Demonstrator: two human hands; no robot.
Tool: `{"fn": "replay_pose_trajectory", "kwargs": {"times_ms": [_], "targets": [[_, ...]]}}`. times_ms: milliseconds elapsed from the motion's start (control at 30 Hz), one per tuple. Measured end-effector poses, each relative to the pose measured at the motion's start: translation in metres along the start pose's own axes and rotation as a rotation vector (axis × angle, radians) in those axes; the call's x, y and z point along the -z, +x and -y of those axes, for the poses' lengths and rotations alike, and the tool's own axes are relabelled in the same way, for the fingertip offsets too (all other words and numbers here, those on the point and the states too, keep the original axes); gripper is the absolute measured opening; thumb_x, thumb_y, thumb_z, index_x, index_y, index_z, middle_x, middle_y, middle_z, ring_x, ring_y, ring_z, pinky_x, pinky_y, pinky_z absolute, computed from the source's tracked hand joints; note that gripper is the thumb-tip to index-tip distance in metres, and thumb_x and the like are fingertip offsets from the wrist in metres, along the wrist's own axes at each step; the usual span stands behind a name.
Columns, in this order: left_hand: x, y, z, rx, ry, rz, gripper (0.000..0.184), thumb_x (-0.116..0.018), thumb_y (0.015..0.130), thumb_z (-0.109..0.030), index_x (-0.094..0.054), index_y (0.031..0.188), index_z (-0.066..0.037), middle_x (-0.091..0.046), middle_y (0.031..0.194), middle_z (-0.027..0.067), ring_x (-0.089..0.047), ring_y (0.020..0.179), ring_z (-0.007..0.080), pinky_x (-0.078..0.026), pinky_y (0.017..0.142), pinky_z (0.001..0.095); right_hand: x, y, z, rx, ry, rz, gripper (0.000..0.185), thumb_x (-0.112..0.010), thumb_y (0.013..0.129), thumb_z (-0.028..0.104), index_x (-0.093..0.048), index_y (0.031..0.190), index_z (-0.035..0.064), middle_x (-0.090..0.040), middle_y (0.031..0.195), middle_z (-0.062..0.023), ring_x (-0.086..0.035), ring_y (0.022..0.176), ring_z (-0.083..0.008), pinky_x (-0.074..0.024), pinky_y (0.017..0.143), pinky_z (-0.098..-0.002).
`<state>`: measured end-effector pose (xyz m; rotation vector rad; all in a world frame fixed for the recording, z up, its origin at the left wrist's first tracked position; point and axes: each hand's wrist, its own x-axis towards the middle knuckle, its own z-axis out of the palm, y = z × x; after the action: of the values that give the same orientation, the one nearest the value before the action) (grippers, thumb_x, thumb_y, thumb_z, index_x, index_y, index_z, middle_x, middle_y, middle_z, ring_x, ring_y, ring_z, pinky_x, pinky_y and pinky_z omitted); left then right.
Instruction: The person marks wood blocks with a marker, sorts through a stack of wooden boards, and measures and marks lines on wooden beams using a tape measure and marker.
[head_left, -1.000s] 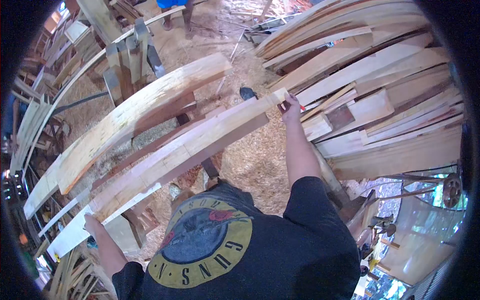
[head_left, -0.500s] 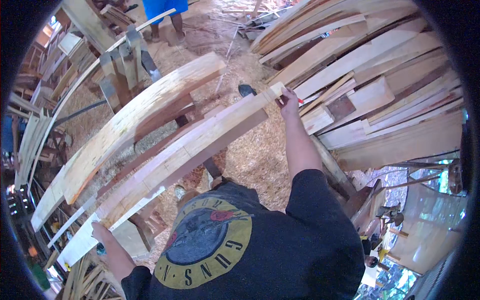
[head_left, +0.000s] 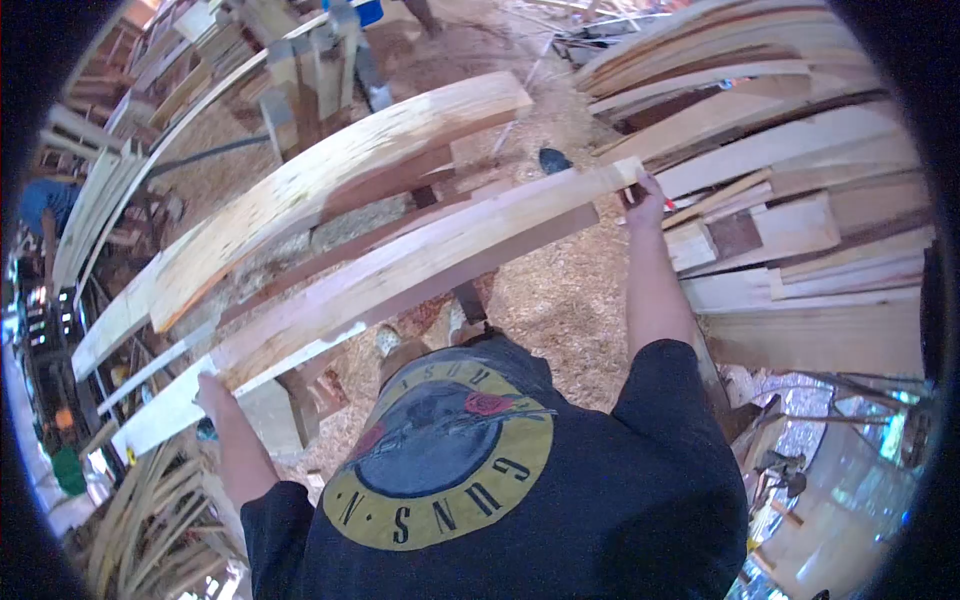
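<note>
A long, slightly curved wooden plank [head_left: 430, 250] slants across the view in front of me, its pale upper face showing. At its lower left end is my left hand [head_left: 211, 391], closed around the edge. My right hand [head_left: 646, 199] grips the far right end with bent fingers. A small red item [head_left: 669, 204] sticks out beside the right hand; its kind is too small to make out. Just beyond lies a thicker curved timber [head_left: 340, 170], roughly parallel to the plank. A pale board [head_left: 165, 412] runs under the plank's left end.
Stacked curved boards [head_left: 800, 150] fill the right side. Wooden posts [head_left: 315, 80] stand behind the thick timber. Thin wood strips [head_left: 150, 520] are heaped at lower left. Wood shavings [head_left: 550, 290] cover the floor. A person in blue [head_left: 48, 205] is at the far left, another partly visible at the top.
My view has turned, so the scene sits farther right in the picture. Both hands still grip the plank's ends. Cross lines seen earlier on its face no longer show.
</note>
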<state>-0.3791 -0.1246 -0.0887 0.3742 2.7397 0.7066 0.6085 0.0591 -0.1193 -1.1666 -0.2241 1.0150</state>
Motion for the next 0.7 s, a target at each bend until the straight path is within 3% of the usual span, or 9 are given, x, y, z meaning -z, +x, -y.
{"fn": "replay_pose_trajectory", "kwargs": {"times_ms": [100,167,233,333,433,500,567,633,700], "targets": [[-0.006,0.002,0.005,-0.080,0.109,-0.137,0.067,-0.045,0.090,-0.047,-0.069,0.108,0.013,-0.067,0.115,0.0327,-0.065,0.108,0.0436,-0.045,0.097,0.0504,-0.008,-0.006,0.003,-0.004,-0.019,-0.054,0.031,-0.076,0.078,0.022,-0.060,0.105,0.0216,-0.070,0.097,0.0050,-0.064,0.094,-0.0153,-0.0479,0.074,-0.0408],[-0.004,-0.005,-0.001,-0.035,0.052,-0.148,0.070,-0.045,0.090,-0.049,-0.067,0.110,0.014,-0.066,0.119,0.0322,-0.063,0.112,0.0427,-0.044,0.099,0.0492,-0.006,-0.007,0.005,-0.020,-0.025,-0.012,0.031,-0.077,0.078,0.024,-0.061,0.104,0.0213,-0.070,0.098,0.0044,-0.064,0.094,-0.0156,-0.0473,0.073,-0.0400],[0.004,-0.026,-0.018,-0.022,0.092,-0.086,0.070,-0.044,0.091,-0.049,-0.067,0.113,0.013,-0.065,0.122,0.0317,-0.062,0.115,0.0420,-0.043,0.101,0.0482,-0.008,-0.009,0.006,-0.020,-0.027,-0.021,0.028,-0.076,0.077,0.023,-0.065,0.103,0.0201,-0.071,0.100,0.0035,-0.064,0.096,-0.0160,-0.0504,0.078,-0.0394],[0.007,-0.039,-0.032,0.044,0.244,-0.159,0.070,-0.044,0.092,-0.049,-0.066,0.117,0.013,-0.063,0.125,0.0313,-0.061,0.118,0.0415,-0.043,0.101,0.0472,0.004,0.001,0.003,-0.057,0.003,0.024,0.024,-0.076,0.081,0.022,-0.069,0.103,0.0194,-0.070,0.099,0.0023,-0.063,0.099,-0.0160,-0.0492,0.085,-0.0411],[0.004,-0.017,-0.011,-0.092,0.299,-0.104,0.072,-0.045,0.093,-0.050,-0.060,0.124,0.014,-0.059,0.131,0.0314,-0.057,0.124,0.0400,-0.040,0.105,0.0443,0.001,-0.002,0.006,-0.064,-0.008,-0.019,0.023,-0.076,0.084,0.024,-0.070,0.104,0.0158,-0.070,0.100,0.0006,-0.064,0.097,-0.0153,-0.0502,0.088,-0.0406],[0.002,-0.031,-0.018,0.003,0.019,-0.143,0.071,-0.047,0.093,-0.047,-0.060,0.125,0.015,-0.060,0.131,0.0305,-0.057,0.122,0.0396,-0.040,0.104,0.0431,-0.003,-0.006,0.009,-0.073,-0.012,-0.008,0.024,-0.076,0.084,0.024,-0.070,0.105,0.0149,-0.070,0.099,0.0008,-0.064,0.096,-0.0148,-0.0507,0.088,-0.0406],[0.015,-0.070,-0.054,0.140,0.107,-0.205,0.073,-0.048,0.086,-0.052,-0.061,0.129,0.006,-0.060,0.133,0.0279,-0.057,0.125,0.0407,-0.040,0.108,0.0455,0.007,0.004,0.005,-0.095,0.036,-0.016,0.024,-0.077,0.084,0.024,-0.070,0.105,0.0142,-0.070,0.097,0.0003,-0.064,0.095,-0.0146,-0.0512,0.088,-0.0408],[-0.012,-0.004,-0.003,0.131,0.042,-0.165,0.073,-0.050,0.085,-0.053,-0.063,0.127,0.005,-0.062,0.131,0.0271,-0.057,0.124,0.0418,-0.040,0.108,0.0450,0.004,0.000,0.008,-0.091,-0.010,0.029,0.023,-0.076,0.085,0.026,-0.071,0.105,0.0140,-0.071,0.095,-0.0004,-0.065,0.092,-0.0151,-0.0515,0.086,-0.0414],[-0.007,0.004,0.002,0.093,0.082,-0.194,0.071,-0.051,0.087,-0.053,-0.063,0.127,0.005,-0.062,0.129,0.0283,-0.058,0.124,0.0420,-0.041,0.108,0.0455,0.004,0.001,0.009,-0.113,-0.021,-0.002,0.024,-0.074,0.086,0.025,-0.071,0.108,0.0142,-0.072,0.098,-0.0010,-0.065,0.094,-0.0156,-0.0514,0.087,-0.0410]]}}
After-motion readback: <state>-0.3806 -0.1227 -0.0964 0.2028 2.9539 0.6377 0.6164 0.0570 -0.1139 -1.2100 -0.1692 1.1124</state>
